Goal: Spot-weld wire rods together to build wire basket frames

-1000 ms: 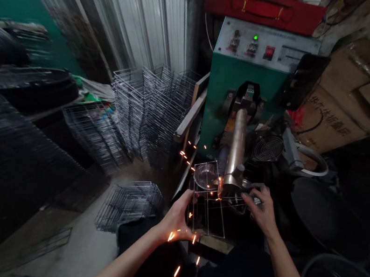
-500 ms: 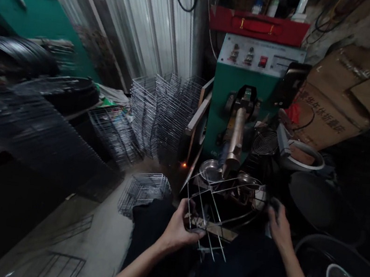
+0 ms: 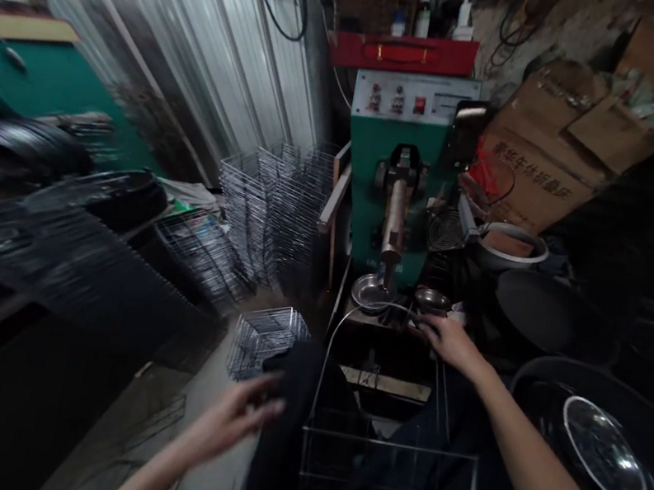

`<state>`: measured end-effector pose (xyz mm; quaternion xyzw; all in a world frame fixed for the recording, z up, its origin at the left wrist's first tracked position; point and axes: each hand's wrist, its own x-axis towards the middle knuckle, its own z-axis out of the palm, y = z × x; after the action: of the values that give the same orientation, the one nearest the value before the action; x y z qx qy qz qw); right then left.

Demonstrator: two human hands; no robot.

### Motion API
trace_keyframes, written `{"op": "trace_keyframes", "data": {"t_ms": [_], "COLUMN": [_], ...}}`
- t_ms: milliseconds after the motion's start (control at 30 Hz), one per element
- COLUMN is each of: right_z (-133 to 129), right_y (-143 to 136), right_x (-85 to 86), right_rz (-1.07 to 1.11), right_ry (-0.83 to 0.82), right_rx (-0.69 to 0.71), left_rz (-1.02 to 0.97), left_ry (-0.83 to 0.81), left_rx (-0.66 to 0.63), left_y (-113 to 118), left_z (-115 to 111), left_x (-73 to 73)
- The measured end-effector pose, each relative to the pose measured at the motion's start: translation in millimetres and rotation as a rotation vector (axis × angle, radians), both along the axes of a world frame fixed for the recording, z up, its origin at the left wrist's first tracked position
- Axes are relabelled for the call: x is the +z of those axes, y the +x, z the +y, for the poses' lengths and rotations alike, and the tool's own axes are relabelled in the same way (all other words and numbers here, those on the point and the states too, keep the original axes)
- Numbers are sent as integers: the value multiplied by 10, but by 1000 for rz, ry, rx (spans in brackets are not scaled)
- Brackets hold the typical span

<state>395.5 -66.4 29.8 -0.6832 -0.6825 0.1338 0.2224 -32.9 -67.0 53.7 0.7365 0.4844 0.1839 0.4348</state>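
Note:
My right hand (image 3: 453, 348) is closed on the curved wire of a wire basket (image 3: 394, 444). The wire arcs over to the left and comes down to a rectangular grid that hangs in front of my dark-clothed lap. My left hand (image 3: 238, 418) is off the basket, to its left, slightly blurred, with fingers apart and nothing in them. Just beyond it, a nested stack of wire baskets (image 3: 268, 331) stands by my knee. Ahead is a green machine (image 3: 368, 151) with a copper-coloured arm (image 3: 395, 215) above a small metal dish (image 3: 370, 292).
Tall stacks of wire panels (image 3: 273, 211) lean near the corrugated metal wall (image 3: 212, 33). To the right are a bowl with a brick-like block (image 3: 509, 242), a cardboard box (image 3: 533, 175) and a large dark basin (image 3: 536, 380) holding a shiny round lid (image 3: 606, 451).
My left hand has let go of the wire basket and moved left and down. The basket has turned and come down towards my lap, now in my right hand. The head view has shifted.

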Motion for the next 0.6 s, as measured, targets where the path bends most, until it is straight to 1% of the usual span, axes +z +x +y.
{"op": "trace_keyframes", "data": {"t_ms": [33,100,167,200,267,333,400,467,600], "right_z": [43,111,160,181,220,267,324,382,431], "right_y": [-82,-208,-268,-277,-272,-262,-264,-277,-297], "right_x": [-34,-78,-80,-69,-37,-4,30,76,210], "right_rz": [-17,-54,-82,-92,-120,-155,-184,-201,-222], "right_ry": [-11,-28,-45,-56,-80,-109,-141,-168,-181], "right_rx": [4,-18,-37,-38,-42,-48,-47,-42,-44], "left_rz": [28,64,105,119,143,165,184,202,233], "left_ry": [80,198,306,344,409,463,500,523,547], "left_rx": [-31,-84,-158,-191,-237,-261,-269,-268,-277], "left_y": [53,313,691,881,1185,1346,1385,1367,1359], "left_z": [257,740,1104,1229,1384,1463,1520,1573,1641], "left_x": [70,134,96,52,-53,-148,-213,-243,-208]}}
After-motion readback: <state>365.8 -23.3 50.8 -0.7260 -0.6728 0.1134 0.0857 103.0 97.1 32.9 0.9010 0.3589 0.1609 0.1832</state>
